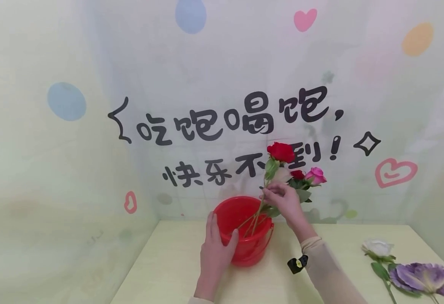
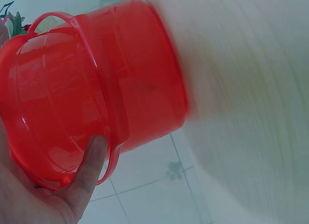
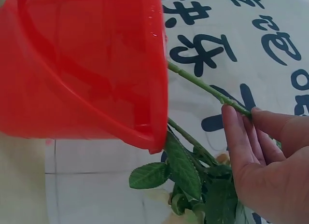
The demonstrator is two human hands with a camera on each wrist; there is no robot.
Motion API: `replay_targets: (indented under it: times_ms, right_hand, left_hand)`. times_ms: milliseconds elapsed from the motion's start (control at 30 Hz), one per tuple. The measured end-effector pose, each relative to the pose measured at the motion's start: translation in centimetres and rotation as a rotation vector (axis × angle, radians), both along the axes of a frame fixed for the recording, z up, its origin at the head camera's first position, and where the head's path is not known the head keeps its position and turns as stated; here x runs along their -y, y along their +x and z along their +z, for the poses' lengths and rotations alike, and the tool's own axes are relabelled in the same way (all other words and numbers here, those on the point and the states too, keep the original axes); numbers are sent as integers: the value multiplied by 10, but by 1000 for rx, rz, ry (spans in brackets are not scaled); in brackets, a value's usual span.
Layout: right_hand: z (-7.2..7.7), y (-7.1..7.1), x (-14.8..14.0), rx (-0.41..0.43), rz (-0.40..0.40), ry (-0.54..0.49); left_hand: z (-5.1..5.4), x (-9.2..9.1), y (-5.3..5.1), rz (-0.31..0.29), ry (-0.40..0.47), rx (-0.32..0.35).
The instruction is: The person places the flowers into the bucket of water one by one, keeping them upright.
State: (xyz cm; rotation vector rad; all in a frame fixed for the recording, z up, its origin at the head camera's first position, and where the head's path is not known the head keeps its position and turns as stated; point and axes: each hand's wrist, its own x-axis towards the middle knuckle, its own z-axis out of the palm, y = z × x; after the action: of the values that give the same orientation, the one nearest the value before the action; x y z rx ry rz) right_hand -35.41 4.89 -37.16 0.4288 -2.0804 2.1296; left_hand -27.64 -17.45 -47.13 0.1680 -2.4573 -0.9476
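Note:
A red bucket stands on the table, several flowers leaning over its right rim. My left hand holds its near left side; in the left wrist view, the thumb lies against the bucket by its handle, while most fingers are hidden. My right hand is above the right rim and pinches the green stem of a red rose between thumb and fingertips. That stem reaches down into the bucket. Beside and behind this hand are a pink rose, a smaller red bloom and a pale flower.
At the table's right lie a white flower and a purple flower. A printed cloth backdrop with black lettering rises behind the bucket. The pale tabletop extends left and right of it.

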Motion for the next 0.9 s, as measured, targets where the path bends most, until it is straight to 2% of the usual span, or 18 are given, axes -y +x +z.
replay_targets:
  times_ms: [300,567,900]
  right_hand:
    - [-13,9,12,27,-17,98]
    - [-29,12,17,78,31,183]
    - [-32,9,17,76,39,347]
  left_hand:
    - [-1,0,1,-4,-6,-10]
    - [-3,0,2,-9,-30,-9]
    - [-3,1,4,-14,-33,-21]
